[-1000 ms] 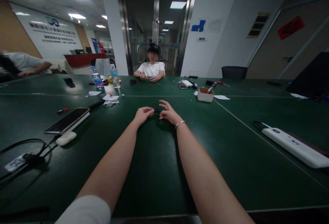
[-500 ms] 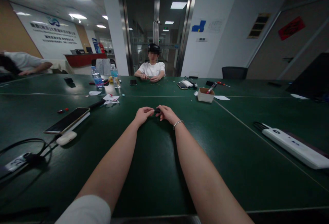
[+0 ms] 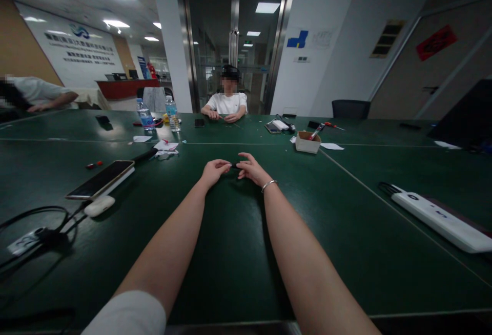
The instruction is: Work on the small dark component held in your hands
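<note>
Left hand (image 3: 213, 173) pinching, thumb against fingertips, and there in its grip is one end of a small black piece (image 3: 234, 165), short, dark and narrow, out over the middle of the green tabletop (image 3: 238, 253). In comes the right hand (image 3: 251, 170) at the other end, fingertips right up at the piece, upper fingers fanned and lifted; whether those tips are squeezing it, I cannot tell. A shiny metal bangle (image 3: 269, 185) rings that wrist, smooth and round.

Beneath them the surface runs dark and softly glossy, crossed by thin pale seams. Away to the left, a flat glassy phone (image 3: 102, 179) lies tilted on a white slab, a pebble-smooth white case (image 3: 100, 206) just beside it, and black cable (image 3: 34, 209) looping in loose curves. Beyond, crumpled white paper (image 3: 166, 146), all creases, near two clear plastic bottles (image 3: 145, 116). Over right, a boxy open-topped container (image 3: 307, 144) with pale, flat sides, and nearer, a long white bar (image 3: 442, 220) with rounded corners.
</note>
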A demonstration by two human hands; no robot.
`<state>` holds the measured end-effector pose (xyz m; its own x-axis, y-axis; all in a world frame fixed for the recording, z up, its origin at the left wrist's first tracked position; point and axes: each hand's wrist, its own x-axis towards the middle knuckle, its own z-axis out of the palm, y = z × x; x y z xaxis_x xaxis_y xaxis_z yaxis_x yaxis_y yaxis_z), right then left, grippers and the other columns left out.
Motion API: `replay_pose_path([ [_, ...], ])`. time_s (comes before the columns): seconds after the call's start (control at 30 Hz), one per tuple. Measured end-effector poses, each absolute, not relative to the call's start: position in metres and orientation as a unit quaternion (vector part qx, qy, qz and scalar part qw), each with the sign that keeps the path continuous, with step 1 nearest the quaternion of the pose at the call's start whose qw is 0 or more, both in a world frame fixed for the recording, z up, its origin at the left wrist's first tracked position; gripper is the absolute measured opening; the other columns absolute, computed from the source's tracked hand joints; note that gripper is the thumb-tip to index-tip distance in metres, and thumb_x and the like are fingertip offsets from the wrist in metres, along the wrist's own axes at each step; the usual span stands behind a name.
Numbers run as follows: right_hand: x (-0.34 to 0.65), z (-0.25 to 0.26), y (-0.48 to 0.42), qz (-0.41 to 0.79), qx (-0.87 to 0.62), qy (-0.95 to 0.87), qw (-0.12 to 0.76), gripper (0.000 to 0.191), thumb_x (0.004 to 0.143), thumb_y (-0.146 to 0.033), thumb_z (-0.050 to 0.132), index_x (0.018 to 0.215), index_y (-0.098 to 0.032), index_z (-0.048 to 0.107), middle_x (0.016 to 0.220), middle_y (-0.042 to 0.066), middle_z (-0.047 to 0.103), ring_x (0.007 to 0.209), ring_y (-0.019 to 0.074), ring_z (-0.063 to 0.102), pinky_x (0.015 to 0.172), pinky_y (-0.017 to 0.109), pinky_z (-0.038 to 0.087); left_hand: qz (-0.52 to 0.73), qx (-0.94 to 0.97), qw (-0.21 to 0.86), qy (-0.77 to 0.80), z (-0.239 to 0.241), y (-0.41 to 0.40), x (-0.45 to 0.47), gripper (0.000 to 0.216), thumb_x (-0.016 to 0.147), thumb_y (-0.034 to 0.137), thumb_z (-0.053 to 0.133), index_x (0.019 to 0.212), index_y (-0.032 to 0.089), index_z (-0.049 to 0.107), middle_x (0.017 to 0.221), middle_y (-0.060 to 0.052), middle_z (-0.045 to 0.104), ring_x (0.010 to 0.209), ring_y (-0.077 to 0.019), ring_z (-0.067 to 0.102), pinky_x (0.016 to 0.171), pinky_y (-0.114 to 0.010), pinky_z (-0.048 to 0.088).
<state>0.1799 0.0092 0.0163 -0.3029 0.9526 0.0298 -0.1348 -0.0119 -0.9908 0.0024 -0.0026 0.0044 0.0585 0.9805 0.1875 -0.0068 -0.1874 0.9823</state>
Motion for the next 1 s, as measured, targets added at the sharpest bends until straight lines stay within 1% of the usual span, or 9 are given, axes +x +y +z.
replay_pose_path([
  [0.1, 0.1790, 0.0172, 0.0081, 0.591, -0.411, -0.546, 0.428, 0.021, 0.084, -0.024, 0.057, 0.104, -0.017, 0.053, 0.076, 0.001, 0.062, 0.036, 0.0048, 0.050, 0.037, 0.020, 0.050, 0.529, 0.562, 0.465, 0.434, 0.0031, -0.0014, 0.0019, 0.033, 0.061, 0.034, 0.078, 0.085, 0.013, 0.069, 0.077, -0.006, 0.070, 0.074, -0.0168, 0.064, 0.083, -0.038, 0.050],
  [0.13, 0.1789, 0.0176, 0.0076, 0.586, -0.405, -0.556, 0.428, 0.022, 0.082, -0.020, 0.057, 0.104, -0.018, 0.053, 0.080, 0.001, 0.064, 0.036, 0.0039, 0.049, 0.037, 0.019, 0.050, 0.528, 0.562, 0.466, 0.434, 0.0027, -0.0010, 0.0017, 0.033, 0.061, 0.033, 0.078, 0.086, 0.013, 0.069, 0.077, -0.006, 0.070, 0.074, -0.0167, 0.064, 0.083, -0.038, 0.050],
  [0.23, 0.1793, 0.0193, 0.0057, 0.595, -0.370, -0.552, 0.453, 0.050, 0.075, -0.010, 0.063, 0.118, -0.027, 0.047, 0.098, 0.000, 0.062, 0.044, 0.0035, 0.056, 0.046, 0.021, 0.055, 0.528, 0.560, 0.469, 0.432, 0.0018, -0.0002, 0.0013, 0.034, 0.061, 0.033, 0.078, 0.086, 0.013, 0.069, 0.077, -0.006, 0.070, 0.074, -0.0165, 0.064, 0.082, -0.037, 0.050],
  [0.4, 0.1786, 0.0218, 0.0046, 0.594, -0.417, -0.544, 0.422, 0.021, 0.085, -0.021, 0.054, 0.106, -0.018, 0.051, 0.079, 0.001, 0.060, 0.037, 0.0041, 0.051, 0.038, 0.019, 0.050, 0.529, 0.558, 0.467, 0.437, 0.0011, 0.0006, 0.0017, 0.036, 0.060, 0.035, 0.079, 0.086, 0.013, 0.069, 0.076, -0.006, 0.070, 0.072, -0.0161, 0.064, 0.081, -0.038, 0.050],
  [0.53, 0.1787, 0.0213, 0.0053, 0.600, -0.380, -0.538, 0.454, 0.041, 0.079, -0.013, 0.061, 0.114, -0.025, 0.045, 0.089, -0.002, 0.060, 0.043, 0.0039, 0.056, 0.049, 0.024, 0.057, 0.531, 0.551, 0.468, 0.442, 0.0028, -0.0004, 0.0026, 0.036, 0.059, 0.036, 0.079, 0.084, 0.013, 0.069, 0.073, -0.005, 0.069, 0.071, -0.0159, 0.064, 0.081, -0.037, 0.050],
  [0.67, 0.1784, 0.0200, 0.0062, 0.599, -0.415, -0.538, 0.423, 0.020, 0.085, -0.022, 0.055, 0.104, -0.019, 0.048, 0.079, 0.000, 0.061, 0.037, 0.0046, 0.051, 0.039, 0.021, 0.052, 0.530, 0.553, 0.464, 0.445, 0.0055, -0.0023, 0.0029, 0.033, 0.060, 0.034, 0.079, 0.083, 0.013, 0.069, 0.073, -0.005, 0.069, 0.070, -0.0153, 0.063, 0.080, -0.036, 0.050],
  [0.8, 0.1787, 0.0193, 0.0065, 0.599, -0.374, -0.550, 0.445, 0.041, 0.076, -0.011, 0.062, 0.111, -0.025, 0.045, 0.091, -0.002, 0.060, 0.043, 0.0033, 0.055, 0.046, 0.022, 0.056, 0.531, 0.551, 0.468, 0.443, 0.0059, -0.0024, 0.0028, 0.033, 0.060, 0.034, 0.078, 0.083, 0.012, 0.069, 0.071, -0.005, 0.068, 0.069, -0.0146, 0.063, 0.080, -0.036, 0.050],
  [0.93, 0.1794, 0.0180, 0.0078, 0.597, -0.402, -0.545, 0.430, 0.027, 0.081, -0.020, 0.058, 0.106, -0.020, 0.048, 0.084, 0.000, 0.060, 0.038, 0.0039, 0.051, 0.040, 0.022, 0.053, 0.536, 0.548, 0.468, 0.440, 0.0043, -0.0009, 0.0030, 0.034, 0.060, 0.034, 0.079, 0.084, 0.012, 0.068, 0.072, -0.005, 0.069, 0.069, -0.0144, 0.063, 0.079, -0.035, 0.050],
  [1.0, 0.1797, 0.0172, 0.0084, 0.588, -0.385, -0.565, 0.432, 0.034, 0.077, -0.014, 0.061, 0.107, -0.021, 0.048, 0.092, 0.001, 0.061, 0.039, 0.0026, 0.051, 0.041, 0.021, 0.053, 0.537, 0.547, 0.467, 0.441, 0.0038, -0.0005, 0.0031, 0.034, 0.060, 0.034, 0.079, 0.084, 0.012, 0.068, 0.072, -0.005, 0.069, 0.069, -0.0143, 0.063, 0.079, -0.035, 0.050],
])
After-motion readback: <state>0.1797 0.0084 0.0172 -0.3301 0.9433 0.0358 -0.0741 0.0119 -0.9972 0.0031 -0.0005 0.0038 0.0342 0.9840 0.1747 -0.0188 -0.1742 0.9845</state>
